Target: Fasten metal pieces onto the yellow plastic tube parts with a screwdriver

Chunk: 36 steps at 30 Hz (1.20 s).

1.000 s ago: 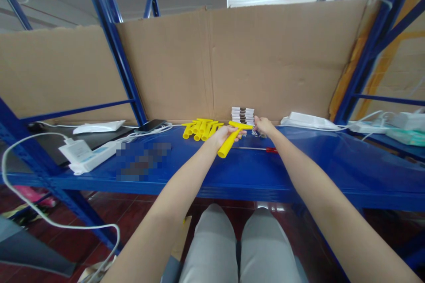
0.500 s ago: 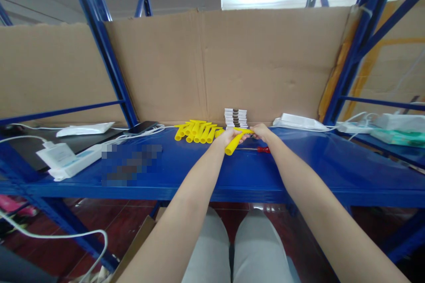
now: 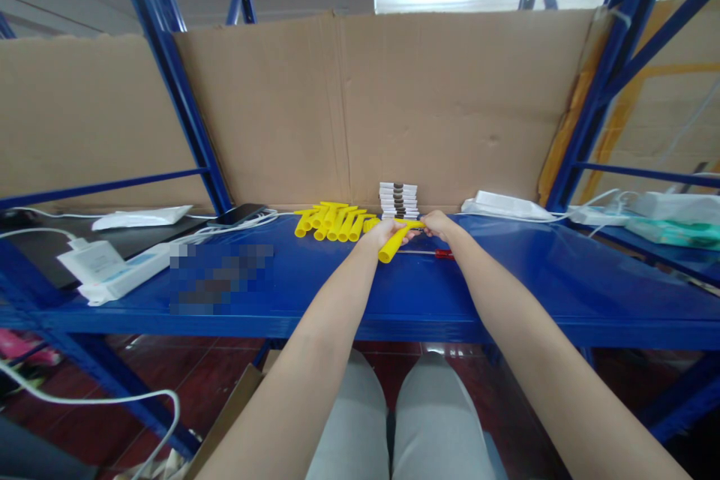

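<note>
A yellow T-shaped plastic handle is in my left hand, its round hollow end pointing down toward me. The left fingers close around it near the crosspiece. My right hand pinches at the right end of that crosspiece; what lies between its fingertips is too small to make out. Behind the hands stands a stack of small white packs with dark bands. A screwdriver with a red handle lies below the right hand, partly hidden by it. Several more yellow T-shaped handles lie in a row to the left.
A blue metal shelf bears everything, with a cardboard panel behind. At the left are a white power strip, a dark phone and cables. A white package lies at the back right. Blue posts flank the shelf.
Almost nothing differs. The camera view has shifted slightly, and both hands keep their places on the yellow handle with only a slight shift of the fingers.
</note>
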Tool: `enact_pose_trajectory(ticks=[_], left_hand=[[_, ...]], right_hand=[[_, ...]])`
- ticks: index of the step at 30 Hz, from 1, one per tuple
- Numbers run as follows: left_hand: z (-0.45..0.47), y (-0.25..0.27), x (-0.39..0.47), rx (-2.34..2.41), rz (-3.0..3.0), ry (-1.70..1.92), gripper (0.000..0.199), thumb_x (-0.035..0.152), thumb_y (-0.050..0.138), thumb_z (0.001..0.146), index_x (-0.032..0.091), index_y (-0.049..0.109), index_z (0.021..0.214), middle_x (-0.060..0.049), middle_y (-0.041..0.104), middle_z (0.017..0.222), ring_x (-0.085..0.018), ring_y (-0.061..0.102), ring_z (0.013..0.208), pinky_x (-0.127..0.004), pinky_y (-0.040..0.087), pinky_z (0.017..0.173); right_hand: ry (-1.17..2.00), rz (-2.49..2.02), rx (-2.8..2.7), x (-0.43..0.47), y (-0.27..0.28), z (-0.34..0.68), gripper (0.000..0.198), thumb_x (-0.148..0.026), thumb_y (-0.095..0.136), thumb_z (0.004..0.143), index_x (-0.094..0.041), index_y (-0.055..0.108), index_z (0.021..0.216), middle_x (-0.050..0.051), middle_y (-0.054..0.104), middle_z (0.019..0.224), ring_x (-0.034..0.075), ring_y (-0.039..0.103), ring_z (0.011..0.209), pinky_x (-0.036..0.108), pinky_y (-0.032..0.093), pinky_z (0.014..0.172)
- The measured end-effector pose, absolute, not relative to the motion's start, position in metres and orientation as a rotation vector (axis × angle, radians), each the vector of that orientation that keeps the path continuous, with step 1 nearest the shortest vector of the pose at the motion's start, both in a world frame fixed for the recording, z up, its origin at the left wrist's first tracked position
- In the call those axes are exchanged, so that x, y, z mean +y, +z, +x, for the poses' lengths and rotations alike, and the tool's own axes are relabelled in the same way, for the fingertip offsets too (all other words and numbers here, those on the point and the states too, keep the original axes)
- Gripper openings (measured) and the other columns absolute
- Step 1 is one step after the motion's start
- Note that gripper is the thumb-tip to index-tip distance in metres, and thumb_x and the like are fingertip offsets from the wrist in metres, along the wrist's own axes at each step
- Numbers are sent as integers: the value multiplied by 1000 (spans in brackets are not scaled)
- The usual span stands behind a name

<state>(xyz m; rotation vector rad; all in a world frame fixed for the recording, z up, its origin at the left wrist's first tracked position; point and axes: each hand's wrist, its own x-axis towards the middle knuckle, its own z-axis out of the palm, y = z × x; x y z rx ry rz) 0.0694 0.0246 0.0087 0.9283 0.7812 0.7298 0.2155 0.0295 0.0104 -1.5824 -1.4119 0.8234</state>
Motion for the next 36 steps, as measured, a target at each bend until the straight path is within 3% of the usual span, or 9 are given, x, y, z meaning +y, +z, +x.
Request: enact_pose_trajectory(ticks=[17, 36], left_hand=[[70, 6, 27, 803, 952, 730, 39, 7, 32, 92, 2, 49, 126, -10, 67, 70, -12, 55, 50, -18, 45, 44], [70, 8, 26, 885, 991, 795, 46, 9, 37, 89, 3, 46, 134, -14, 72, 88, -13, 66, 54, -20, 50, 47]], right_hand=[[820, -1566, -1387, 35, 7, 216, 28, -1, 50, 81, -13, 55, 57, -4, 40, 32, 7, 37, 33, 19, 30, 37], [834, -1525, -1354, 37, 8, 215, 27, -4, 55, 76, -15, 53, 52, -4, 40, 32, 8, 37, 35, 20, 27, 38]])
